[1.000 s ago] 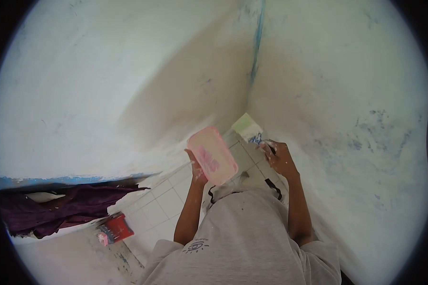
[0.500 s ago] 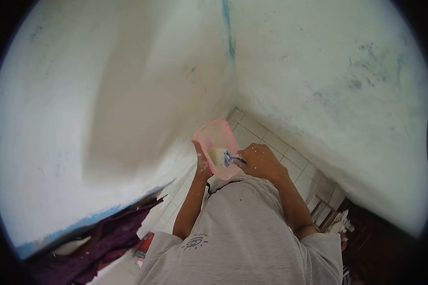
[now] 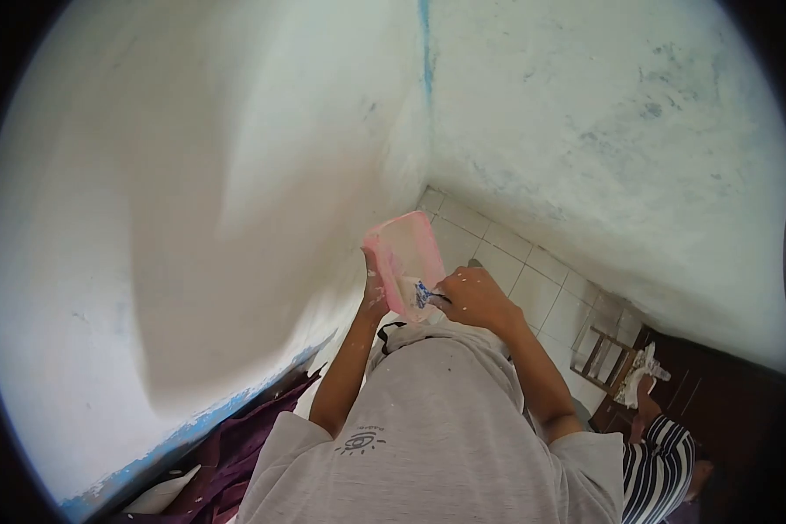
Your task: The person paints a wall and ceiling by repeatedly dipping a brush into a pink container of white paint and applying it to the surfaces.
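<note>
My left hand (image 3: 375,295) is wrapped round the side of a pink plastic tub (image 3: 389,272), holding it tilted in front of my body. Whitish paint shows inside the tub. A paintbrush (image 3: 424,295) with blue on its handle is gripped in my right hand (image 3: 479,299), its bristle end inside the tub and largely hidden. Pale paint specks dot both hands.
White walls (image 3: 262,175) meet at a corner with a blue streak (image 3: 426,52). Purple cloth (image 3: 249,445) lies low left. Beyond the tiled floor (image 3: 498,266), a wooden frame (image 3: 604,356) stands near a person in striped clothing (image 3: 659,458).
The view has shifted, bringing a person's striped clothing into sight at lower right. The tub has turned slightly in my left hand. The brush stays inside it.
</note>
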Motion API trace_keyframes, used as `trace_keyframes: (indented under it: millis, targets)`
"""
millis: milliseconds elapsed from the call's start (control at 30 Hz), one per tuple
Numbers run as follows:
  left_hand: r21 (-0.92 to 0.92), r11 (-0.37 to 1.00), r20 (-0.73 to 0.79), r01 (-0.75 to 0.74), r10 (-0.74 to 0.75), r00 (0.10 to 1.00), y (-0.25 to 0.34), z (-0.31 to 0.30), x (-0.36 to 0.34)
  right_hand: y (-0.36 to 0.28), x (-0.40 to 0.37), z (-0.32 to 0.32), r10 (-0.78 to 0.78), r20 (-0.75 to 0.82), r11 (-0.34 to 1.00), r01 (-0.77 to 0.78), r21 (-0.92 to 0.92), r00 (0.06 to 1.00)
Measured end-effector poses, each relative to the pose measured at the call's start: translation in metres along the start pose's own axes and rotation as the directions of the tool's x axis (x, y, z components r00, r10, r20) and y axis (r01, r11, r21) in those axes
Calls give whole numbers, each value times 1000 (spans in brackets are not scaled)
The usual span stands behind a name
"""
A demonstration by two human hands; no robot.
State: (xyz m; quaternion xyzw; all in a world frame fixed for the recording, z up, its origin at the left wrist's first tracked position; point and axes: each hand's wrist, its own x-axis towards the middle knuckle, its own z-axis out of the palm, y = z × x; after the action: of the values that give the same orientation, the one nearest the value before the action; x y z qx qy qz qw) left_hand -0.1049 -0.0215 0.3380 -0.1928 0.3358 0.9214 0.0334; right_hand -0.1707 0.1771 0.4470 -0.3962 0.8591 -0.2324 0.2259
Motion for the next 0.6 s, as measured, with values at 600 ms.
trace_keyframes:
  millis: [600]
  targets:
    - [-329,903,-165,-276,233,958,1,48,52,68,77,-105,-200,136,977,188,97,970]
